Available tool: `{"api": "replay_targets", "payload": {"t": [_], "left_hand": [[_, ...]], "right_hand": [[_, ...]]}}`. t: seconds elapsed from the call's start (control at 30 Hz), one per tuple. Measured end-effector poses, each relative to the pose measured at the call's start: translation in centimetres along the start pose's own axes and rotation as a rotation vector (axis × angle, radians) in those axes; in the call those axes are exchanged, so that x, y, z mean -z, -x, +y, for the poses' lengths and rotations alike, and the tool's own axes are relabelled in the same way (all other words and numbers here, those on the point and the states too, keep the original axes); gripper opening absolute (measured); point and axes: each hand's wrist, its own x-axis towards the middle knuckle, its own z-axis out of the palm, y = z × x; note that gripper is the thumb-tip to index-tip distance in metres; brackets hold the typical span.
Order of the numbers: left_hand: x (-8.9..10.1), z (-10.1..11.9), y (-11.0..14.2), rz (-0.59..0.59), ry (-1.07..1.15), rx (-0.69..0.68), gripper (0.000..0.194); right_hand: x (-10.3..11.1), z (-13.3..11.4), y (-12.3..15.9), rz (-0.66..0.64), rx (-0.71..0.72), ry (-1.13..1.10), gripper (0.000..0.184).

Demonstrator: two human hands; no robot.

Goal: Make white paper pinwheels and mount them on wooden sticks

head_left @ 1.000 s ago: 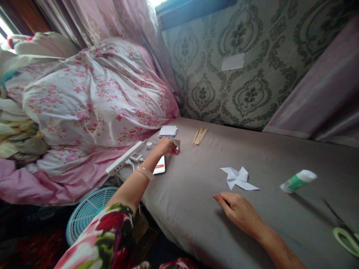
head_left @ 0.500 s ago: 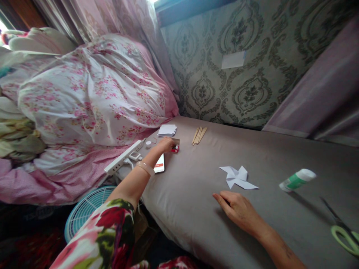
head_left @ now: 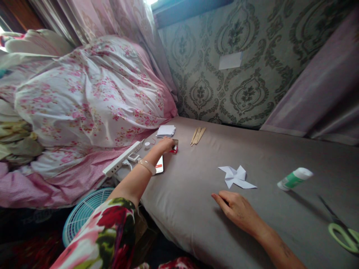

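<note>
The left hand (head_left: 165, 144) reaches far out, its fingers bent down at a small red box (head_left: 174, 150) whose lid or flap is raised. The fingertips are partly hidden there, so I cannot tell whether they pinch anything. The right hand (head_left: 235, 205) rests on the grey sheet (head_left: 193, 194), loosely curled and narrow, with the thumb lying forward; its palm is turned out of sight, so I cannot tell whether it holds something. Just beyond its knuckles lies a folded paper pinwheel (head_left: 236, 177), flat and apart from the fingers.

Just past the left hand is a stack of white paper (head_left: 166, 130); to its right lies a bundle of thin wooden sticks (head_left: 198, 136). A phone (head_left: 159, 165) sits under the left wrist's near side, and a power strip (head_left: 121, 162) runs to the left of it.

The likeliest slip is at the box: it looks light, so a careless tug could drag or tip it and spill whatever is inside — small pieces would be hard to spot on the cloth. The left forearm crosses above the phone and might nudge it if it sinks. A forward slide of the right hand could crease the pinwheel's arms, and a wide swing to its right could meet the glue stick (head_left: 295, 179) or the scissors (head_left: 340, 229).
</note>
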Motion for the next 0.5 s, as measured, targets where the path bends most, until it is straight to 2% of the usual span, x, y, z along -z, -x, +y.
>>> {"api": "replay_targets", "payload": {"t": [0.3,0.5], "left_hand": [[-0.2,-0.1,0.1,0.050,0.004,0.030,0.014],[-0.8,0.4,1.2,0.152,0.025,0.091,0.010]], "right_hand": [[0.0,0.0,0.0,-0.019,-0.010,0.006,0.049],[-0.1,0.1,0.0,-0.001,0.004,-0.004,0.048]]}}
